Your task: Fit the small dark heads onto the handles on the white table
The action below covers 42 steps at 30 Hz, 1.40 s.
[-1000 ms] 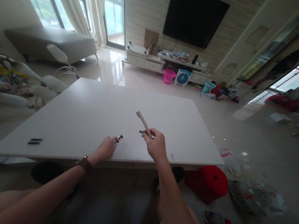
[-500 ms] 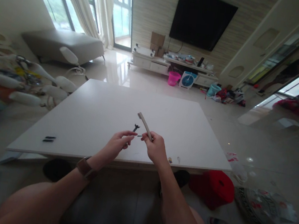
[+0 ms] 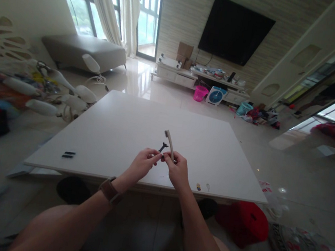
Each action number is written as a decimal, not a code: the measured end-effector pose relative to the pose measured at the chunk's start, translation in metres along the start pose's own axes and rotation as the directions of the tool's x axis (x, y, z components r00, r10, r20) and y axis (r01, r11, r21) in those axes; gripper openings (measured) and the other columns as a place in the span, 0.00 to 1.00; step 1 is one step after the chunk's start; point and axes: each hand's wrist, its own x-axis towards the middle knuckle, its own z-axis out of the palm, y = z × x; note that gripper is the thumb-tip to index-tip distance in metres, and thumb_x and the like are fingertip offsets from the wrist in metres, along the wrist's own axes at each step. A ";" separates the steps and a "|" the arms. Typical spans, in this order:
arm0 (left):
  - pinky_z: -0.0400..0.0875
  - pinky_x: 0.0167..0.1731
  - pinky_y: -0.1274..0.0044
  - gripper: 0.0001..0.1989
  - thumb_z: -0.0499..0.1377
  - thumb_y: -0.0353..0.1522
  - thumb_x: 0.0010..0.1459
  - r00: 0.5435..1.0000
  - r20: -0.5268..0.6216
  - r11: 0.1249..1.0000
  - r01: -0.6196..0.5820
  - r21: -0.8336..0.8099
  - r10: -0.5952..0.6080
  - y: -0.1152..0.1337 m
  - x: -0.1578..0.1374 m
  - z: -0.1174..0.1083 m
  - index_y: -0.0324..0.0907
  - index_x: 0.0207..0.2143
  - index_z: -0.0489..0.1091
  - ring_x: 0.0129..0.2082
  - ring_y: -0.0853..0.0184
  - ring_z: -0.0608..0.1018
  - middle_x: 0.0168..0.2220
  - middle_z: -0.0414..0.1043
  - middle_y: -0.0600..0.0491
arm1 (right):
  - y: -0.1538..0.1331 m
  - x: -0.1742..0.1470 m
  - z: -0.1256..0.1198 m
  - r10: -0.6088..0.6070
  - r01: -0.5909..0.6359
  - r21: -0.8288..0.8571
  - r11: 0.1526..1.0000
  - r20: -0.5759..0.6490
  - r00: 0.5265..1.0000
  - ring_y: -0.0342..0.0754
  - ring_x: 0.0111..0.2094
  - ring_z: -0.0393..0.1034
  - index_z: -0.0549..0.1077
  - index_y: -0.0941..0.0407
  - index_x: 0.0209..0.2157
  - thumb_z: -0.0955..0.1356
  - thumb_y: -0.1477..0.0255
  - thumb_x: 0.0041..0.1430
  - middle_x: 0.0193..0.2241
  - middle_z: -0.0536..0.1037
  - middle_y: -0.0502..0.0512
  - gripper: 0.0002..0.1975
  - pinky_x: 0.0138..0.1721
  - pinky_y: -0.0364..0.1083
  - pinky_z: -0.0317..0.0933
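Observation:
Above the near part of the white table [image 3: 130, 124], my two hands are almost touching. My left hand [image 3: 143, 164] is closed on a small dark tool with a forked head [image 3: 163, 146], which points up and away from me. In my right hand [image 3: 177, 172] is a beige toothbrush [image 3: 170, 143], its bristled head uppermost and turned to the left. A tiny dark piece [image 3: 163, 156] shows between the fingertips of both hands; its shape is mostly hidden. On the tabletop to the left lie two short black strips [image 3: 68, 155].
A small yellowish item [image 3: 198, 186] and a little clear piece [image 3: 208, 187] lie near the table's front edge. A red stool [image 3: 250, 223] stands at right below the edge. At left, a lamp with white shades [image 3: 44, 107] reaches close to the table.
My hands have come closer together, so the gap between their fingertips has closed. The toothbrush is more upright. The whole view has shifted, with the room sliding right.

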 end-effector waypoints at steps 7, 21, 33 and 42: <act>0.60 0.20 0.79 0.18 0.61 0.46 0.52 0.999 -0.038 1.000 -0.008 -0.013 0.007 -0.001 -0.001 -0.012 0.38 0.27 0.75 0.21 0.71 0.68 0.23 0.67 0.54 | 0.000 -0.002 0.010 -0.034 0.035 -0.015 0.999 0.059 0.998 0.41 0.23 0.63 0.77 0.56 0.37 0.71 0.65 0.55 0.30 0.78 0.51 0.10 0.25 0.41 0.58; 0.60 0.20 0.78 0.20 0.58 0.47 0.55 1.000 -0.007 0.999 -0.025 -0.023 0.025 -0.007 -0.002 -0.014 0.39 0.24 0.73 0.21 0.72 0.66 0.25 0.65 0.53 | -0.004 -0.009 0.009 -0.176 0.198 -0.206 0.958 0.117 0.977 0.43 0.26 0.64 0.77 0.54 0.38 0.66 0.65 0.63 0.30 0.77 0.50 0.09 0.28 0.42 0.57; 0.59 0.20 0.78 0.18 0.59 0.46 0.54 0.998 -0.031 0.998 -0.056 0.000 0.056 -0.008 -0.003 -0.013 0.39 0.26 0.74 0.21 0.73 0.66 0.27 0.64 0.54 | -0.003 -0.009 0.008 -0.182 0.201 -0.192 0.961 0.113 0.977 0.45 0.31 0.69 0.77 0.54 0.39 0.67 0.67 0.62 0.33 0.78 0.51 0.08 0.30 0.42 0.60; 0.62 0.22 0.78 0.19 0.58 0.46 0.56 0.994 -0.053 0.994 -0.097 0.059 0.100 -0.011 -0.002 -0.013 0.39 0.25 0.74 0.24 0.71 0.68 0.29 0.65 0.52 | -0.003 -0.009 0.008 -0.171 0.191 -0.224 0.956 0.108 0.979 0.46 0.30 0.69 0.77 0.54 0.38 0.67 0.67 0.62 0.33 0.79 0.51 0.08 0.30 0.42 0.61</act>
